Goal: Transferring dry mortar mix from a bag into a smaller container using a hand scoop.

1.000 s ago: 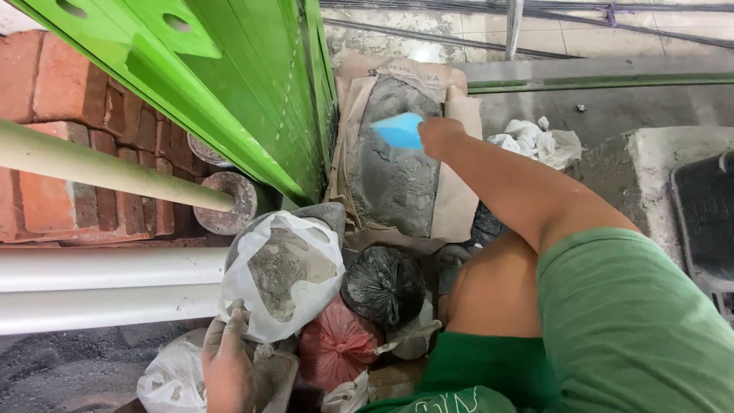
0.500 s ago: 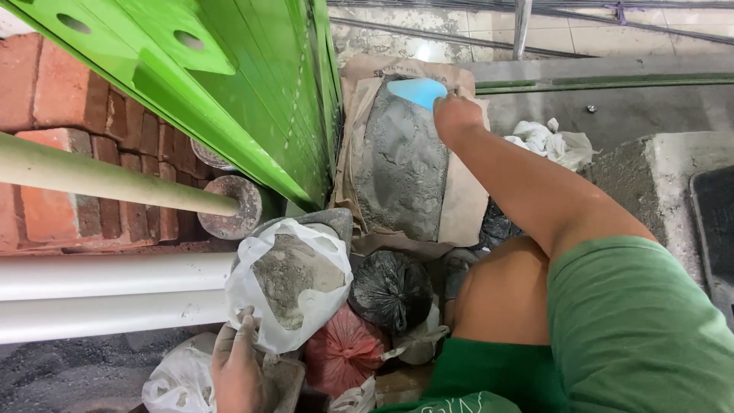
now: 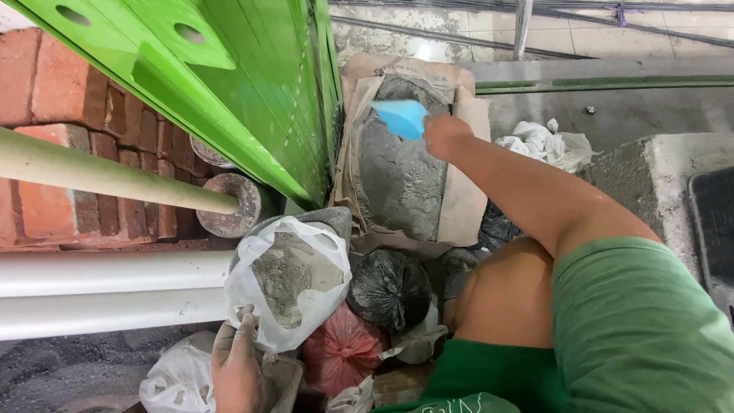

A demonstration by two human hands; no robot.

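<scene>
Blue scoop (image 3: 401, 118): at 12 o'clock, over the far end of the grey powder; half a second ago it sat higher, near the sack's top edge, so it has dropped back toward the powder.
Right hand (image 3: 446, 136): closed around the scoop's handle, arm stretched out from 4 o'clock; it has drawn slightly nearer since a second ago.
Paper sack (image 3: 462, 199): torn open, lying flat at 12 o'clock, grey powder (image 3: 397, 183) heaped inside.
Left hand (image 3: 238, 367): at 7 o'clock, dusty fingers pinching the lower rim of the white bag; its place is unchanged across the three pictures.
White bag (image 3: 252, 294): mouth held open at centre left, already part filled with grey powder; the level looks the same as before.
Around the bag: black bag (image 3: 388, 289) at 5 o'clock of it, red bag (image 3: 342, 352) below that.
Backdrop: green panel (image 3: 229, 84) at 11 o'clock, bricks (image 3: 46, 92) at 9 o'clock, white pipes (image 3: 99, 294) beneath them.
</scene>
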